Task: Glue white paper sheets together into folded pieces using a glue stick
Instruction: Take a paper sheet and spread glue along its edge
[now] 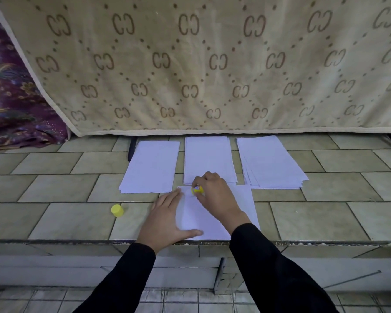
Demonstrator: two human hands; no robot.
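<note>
While the left hand [167, 219] is lying flat on the near left part of a white sheet [212, 222], its fingers [167, 199] are stretching out straight and relaxed, holding nothing. The thumb is spreading out along the sheet's near edge. The right hand [217, 195] is reaching across the same sheet, and its fingers [199, 180] are curling round a yellow glue stick [197, 190], gripping it between fingertips and thumb. The stick is sitting low over the far left corner of the sheet, just beyond the tips of the left fingers (whether its end is actually touching the paper is hidden by the grip).

The sheet is lying on a tiled worktop [325, 213], with its near edge close to the worktop's front lip. A yellow cap [117, 210] is standing on the tiles on the little-finger side of the left hand, apart from it and from the paper.

Beyond the right fingers, three piles of white paper are lying side by side. The middle pile [208, 157] is sitting directly past the knuckles, its near edge partly covered by them. The left pile [151, 168] is lying past the left fingertips, and the right pile [269, 163], slightly fanned, is resting off to the little-finger side of the right hand. All three are lying apart from one another.

Black sleeves [127, 279] are covering both forearms down to the wrists. Behind the piles a beige patterned blanket [212, 64] is hanging down to the worktop, and a purple flowered cloth [14, 109] is showing at its left edge.
</note>
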